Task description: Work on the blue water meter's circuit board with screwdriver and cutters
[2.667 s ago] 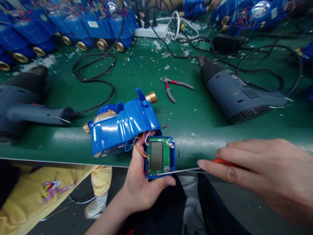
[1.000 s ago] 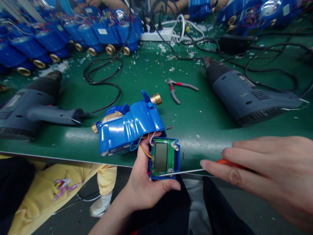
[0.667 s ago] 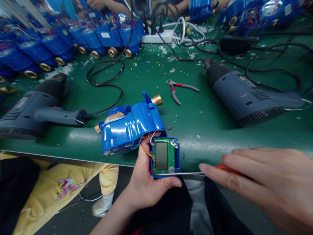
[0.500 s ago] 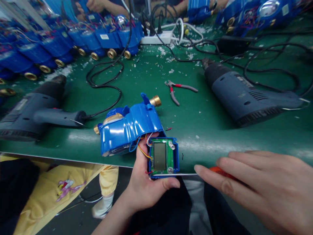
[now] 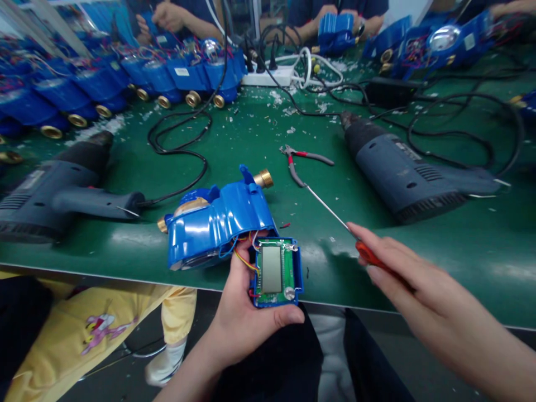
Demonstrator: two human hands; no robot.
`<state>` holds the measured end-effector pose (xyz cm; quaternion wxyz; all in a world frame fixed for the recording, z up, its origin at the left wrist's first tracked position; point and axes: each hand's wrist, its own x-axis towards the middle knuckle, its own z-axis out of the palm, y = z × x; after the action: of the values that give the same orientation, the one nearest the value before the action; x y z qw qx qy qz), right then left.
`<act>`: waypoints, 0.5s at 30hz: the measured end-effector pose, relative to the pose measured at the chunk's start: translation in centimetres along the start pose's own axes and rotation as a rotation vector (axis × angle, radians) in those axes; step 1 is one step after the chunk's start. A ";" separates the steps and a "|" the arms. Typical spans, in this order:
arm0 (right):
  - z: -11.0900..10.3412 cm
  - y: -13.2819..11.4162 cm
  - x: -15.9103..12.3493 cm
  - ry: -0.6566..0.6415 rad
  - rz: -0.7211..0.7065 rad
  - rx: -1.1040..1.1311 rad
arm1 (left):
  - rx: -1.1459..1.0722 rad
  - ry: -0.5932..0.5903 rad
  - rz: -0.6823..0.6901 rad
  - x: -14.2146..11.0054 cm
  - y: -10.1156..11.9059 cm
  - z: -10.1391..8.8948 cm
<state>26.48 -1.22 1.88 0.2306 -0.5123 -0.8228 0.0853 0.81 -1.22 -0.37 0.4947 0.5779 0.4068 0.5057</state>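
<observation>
My left hand (image 5: pixel 247 307) is closed around a small blue case that holds a green circuit board (image 5: pixel 290 273) with a grey display (image 5: pixel 272 269). Thin wires run from the board to a blue water meter (image 5: pixel 221 215) with brass threaded ends, lying on the green table just behind. In my right hand (image 5: pixel 414 279) is a screwdriver (image 5: pixel 366 254) with an orange-red handle and a long thin shaft. Its tip points away from me, close to a handle of the cutting pliers (image 5: pixel 309 156). The screwdriver is apart from the board.
A heat gun (image 5: pixel 71 187) lies at the left and another heat gun (image 5: pixel 414 167) at the right. Several blue meters (image 5: pixel 188 72) line the back left. A power strip (image 5: pixel 270 77) and black cables cross the back. Other people's hands (image 5: pixel 167 17) work across the table.
The screwdriver has left the lower edge of the circuit board case and swung up and away over the table. My left hand holds the case in nearly the same place.
</observation>
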 end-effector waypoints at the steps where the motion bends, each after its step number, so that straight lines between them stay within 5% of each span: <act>1: 0.6 0.1 0.4 0.025 -0.031 -0.109 | -0.018 -0.001 -0.005 0.1 0.0 0.0; 4: 2.2 0.5 1.7 0.094 -0.100 -0.355 | -0.061 -0.009 -0.005 0.2 0.0 0.0; 7: 3.1 0.2 2.5 0.170 -0.103 -0.359 | -0.112 -0.033 -0.014 0.2 0.1 0.0; 9: 3.4 -0.8 2.7 0.177 -0.131 -0.182 | -0.142 -0.047 -0.034 0.1 0.2 0.0; 15: 5.1 -4.2 2.9 -0.075 -0.141 0.501 | -0.180 -0.111 -0.078 0.0 0.4 -0.3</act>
<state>19.64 -0.14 -0.19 0.3249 -0.3769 -0.8177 0.2892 0.55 -1.26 0.00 0.5857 0.5419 0.3541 0.4878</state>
